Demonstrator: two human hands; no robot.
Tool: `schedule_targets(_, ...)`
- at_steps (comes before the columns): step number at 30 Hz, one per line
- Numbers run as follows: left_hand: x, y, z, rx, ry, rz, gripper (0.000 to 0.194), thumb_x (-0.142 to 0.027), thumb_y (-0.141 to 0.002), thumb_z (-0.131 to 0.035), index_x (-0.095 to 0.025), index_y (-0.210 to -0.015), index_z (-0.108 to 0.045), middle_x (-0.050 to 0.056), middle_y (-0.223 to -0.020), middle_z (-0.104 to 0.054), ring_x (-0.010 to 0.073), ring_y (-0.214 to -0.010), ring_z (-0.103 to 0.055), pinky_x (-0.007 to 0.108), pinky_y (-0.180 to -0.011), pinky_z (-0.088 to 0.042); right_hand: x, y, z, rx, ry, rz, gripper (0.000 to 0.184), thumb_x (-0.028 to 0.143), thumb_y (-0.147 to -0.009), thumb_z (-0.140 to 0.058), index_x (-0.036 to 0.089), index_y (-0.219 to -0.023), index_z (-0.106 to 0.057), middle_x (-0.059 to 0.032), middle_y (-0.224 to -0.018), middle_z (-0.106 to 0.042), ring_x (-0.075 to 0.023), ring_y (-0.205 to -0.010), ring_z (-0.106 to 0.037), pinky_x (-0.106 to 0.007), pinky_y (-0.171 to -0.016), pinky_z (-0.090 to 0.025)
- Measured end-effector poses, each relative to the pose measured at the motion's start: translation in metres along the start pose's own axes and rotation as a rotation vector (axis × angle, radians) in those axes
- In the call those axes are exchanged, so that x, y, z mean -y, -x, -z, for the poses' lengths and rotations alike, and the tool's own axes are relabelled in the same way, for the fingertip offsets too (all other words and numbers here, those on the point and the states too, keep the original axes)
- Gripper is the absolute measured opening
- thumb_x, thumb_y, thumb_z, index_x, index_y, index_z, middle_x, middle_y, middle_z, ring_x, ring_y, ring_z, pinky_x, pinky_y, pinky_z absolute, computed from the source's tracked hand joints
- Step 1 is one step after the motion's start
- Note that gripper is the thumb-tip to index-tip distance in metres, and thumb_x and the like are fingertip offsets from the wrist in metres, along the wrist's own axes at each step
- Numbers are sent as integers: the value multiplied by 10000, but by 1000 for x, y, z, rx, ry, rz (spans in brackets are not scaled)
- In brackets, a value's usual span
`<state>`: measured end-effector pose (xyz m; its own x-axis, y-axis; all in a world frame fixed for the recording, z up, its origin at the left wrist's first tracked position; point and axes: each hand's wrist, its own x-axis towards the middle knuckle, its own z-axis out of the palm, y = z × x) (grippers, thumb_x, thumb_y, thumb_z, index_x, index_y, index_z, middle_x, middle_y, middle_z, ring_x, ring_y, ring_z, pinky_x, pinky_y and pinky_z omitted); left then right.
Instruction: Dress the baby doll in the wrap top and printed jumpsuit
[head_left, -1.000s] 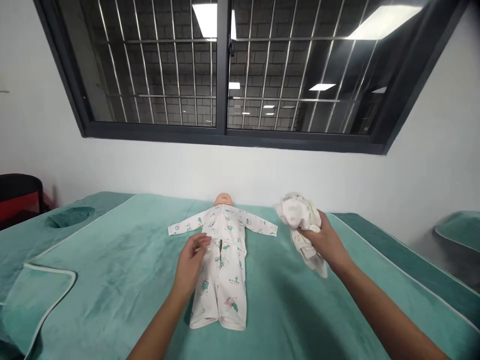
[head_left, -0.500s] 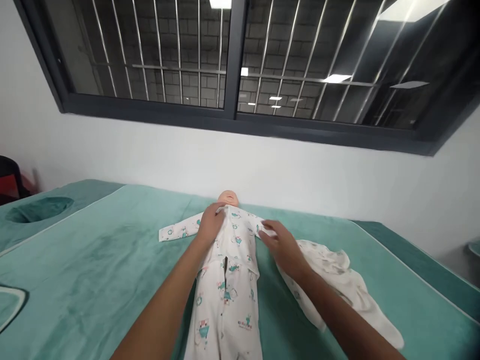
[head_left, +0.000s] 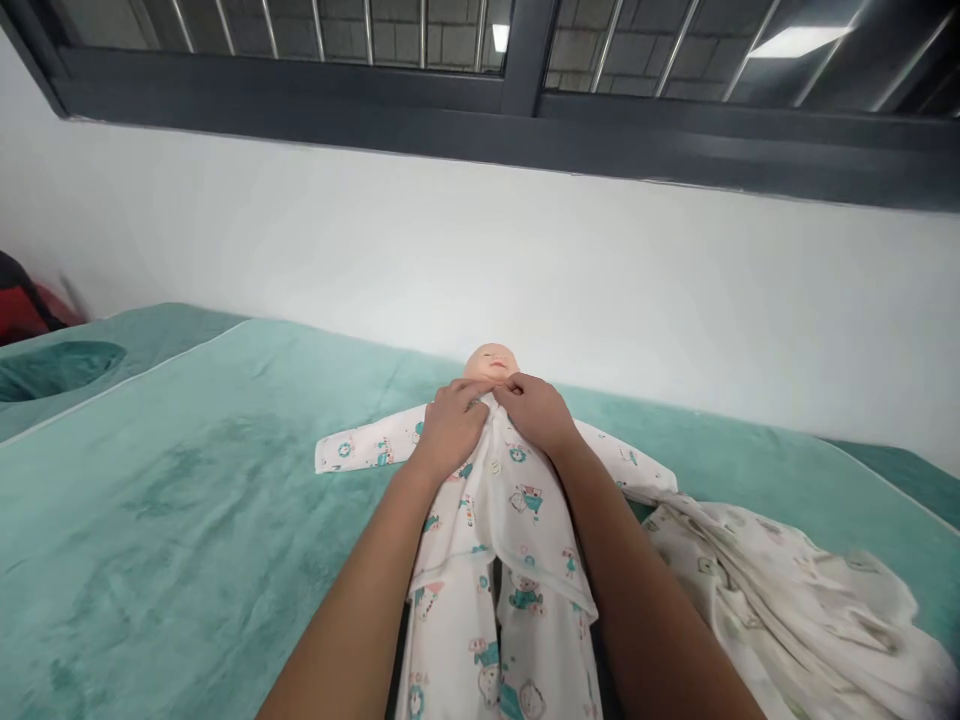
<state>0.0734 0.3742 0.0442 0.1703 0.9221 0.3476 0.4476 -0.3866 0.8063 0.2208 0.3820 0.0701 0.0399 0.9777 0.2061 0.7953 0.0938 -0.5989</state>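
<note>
I have the left hand (head_left: 456,425) and right hand (head_left: 538,410) at the collar (head_left: 492,402) of the printed top (head_left: 517,495) on the doll (head_left: 491,360), fingers (head_left: 472,387) bent, grip impossible to tell from here, its head near the surface (head_left: 225,520)'s far edge, crumpled cloth (head_left: 787,590) toward the right edge.

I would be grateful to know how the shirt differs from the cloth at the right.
The shirt is spread out with sleeves extended, while the cloth lies crumpled. The left hand and right hand are on the shirt; neither is on the cloth. Shirt and cloth are both white and printed.
</note>
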Motion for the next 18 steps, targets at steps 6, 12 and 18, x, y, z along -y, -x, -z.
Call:
schedule_targets(6, -5, 4, -2, -1, -31, -82, 459, -120, -799, -420, -260, -1167, -656, 48, -1285, -581, 233, -1220, -481, 416, -1088, -324, -7, 15, -1, -289, -322, -166, 223, 399, -760, -529, 206, -647, -533, 13, -659, -576, -149, -634, -475, -267, -614, -361)
schedule_targets(12, -15, 33, 7, -10, 51, -91, 352, -171, -867, -422, -285, -1019, -718, 8, -1333, -564, 200, -1264, -463, 389, -1111, -321, -4, 74, -1, -466, -417, -247, 220, 415, -800, -546, 222, -696, -536, 19, -651, -566, -159, -632, -496, -276, -635, -386)
schedule_targets(18, -12, 46, 9, -5, 110, -103, 279, -275, -907, -472, -284, -1055, -708, 23, -1349, -556, 208, -1291, -441, 387, -1114, -330, 15, 97, 0, -333, -266, -43, 239, 461, -829, -548, 232, -763, -552, 14, -722, -589, -150, -644, -504, -272, -635, -373)
